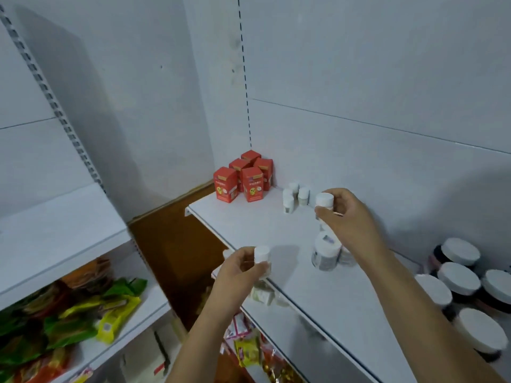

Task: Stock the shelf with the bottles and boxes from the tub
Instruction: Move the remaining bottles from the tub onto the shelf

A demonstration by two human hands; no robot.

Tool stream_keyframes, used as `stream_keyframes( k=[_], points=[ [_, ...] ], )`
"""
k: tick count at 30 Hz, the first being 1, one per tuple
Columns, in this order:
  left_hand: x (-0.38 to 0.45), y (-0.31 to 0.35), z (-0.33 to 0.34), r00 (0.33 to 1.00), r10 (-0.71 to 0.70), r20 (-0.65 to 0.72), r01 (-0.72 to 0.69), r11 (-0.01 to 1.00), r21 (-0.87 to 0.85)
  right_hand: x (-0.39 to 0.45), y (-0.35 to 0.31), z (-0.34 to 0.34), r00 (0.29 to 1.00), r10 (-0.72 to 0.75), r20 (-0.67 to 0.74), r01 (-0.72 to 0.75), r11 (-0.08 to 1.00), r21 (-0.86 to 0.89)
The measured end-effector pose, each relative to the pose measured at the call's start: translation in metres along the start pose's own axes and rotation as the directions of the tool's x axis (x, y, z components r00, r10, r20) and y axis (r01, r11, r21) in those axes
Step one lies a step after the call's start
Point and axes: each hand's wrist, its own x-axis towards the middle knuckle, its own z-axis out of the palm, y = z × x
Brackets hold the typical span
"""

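A white shelf [249, 228] runs from the back corner toward the lower right. My left hand [237, 269] grips a small white-capped bottle [261, 254] at the shelf's front edge. My right hand [343, 214] holds another white-capped bottle [324, 200] above the shelf. Just below that hand, two larger white bottles [326, 252] stand on the shelf. Several small white bottles [296, 196] are grouped near the back wall. Several red boxes [243, 178] are stacked in the back corner. The tub is out of view.
Several dark jars with white lids [464, 283] crowd the shelf at the right. A second white shelf unit [55, 225] stands at the left, with green and yellow snack packets [83, 313] on its lower level. More packets [249, 346] lie under the main shelf.
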Motion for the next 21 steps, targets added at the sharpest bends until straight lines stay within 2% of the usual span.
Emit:
stream_keyframes(
  k=[4,9,16,21],
  points=[
    [0.073,-0.003,-0.026,0.997,0.05,0.061,-0.053,0.997,0.051,0.038,0.001,0.023,0.994,-0.038,-0.106,0.023,0.989,-0.145],
    [0.148,0.006,-0.046,0.973,0.173,0.155,-0.188,0.978,0.088,0.084,-0.001,0.047,0.97,-0.022,-0.24,-0.059,0.945,-0.322],
    [0.219,-0.001,-0.043,0.929,0.277,0.247,-0.306,0.948,0.088,0.122,0.024,0.09,0.952,0.058,-0.299,-0.177,0.906,-0.385],
    [0.249,-0.006,-0.024,0.865,0.392,0.312,-0.43,0.9,0.063,0.135,0.063,0.115,0.891,0.048,-0.452,-0.275,0.849,-0.451]
  ],
)
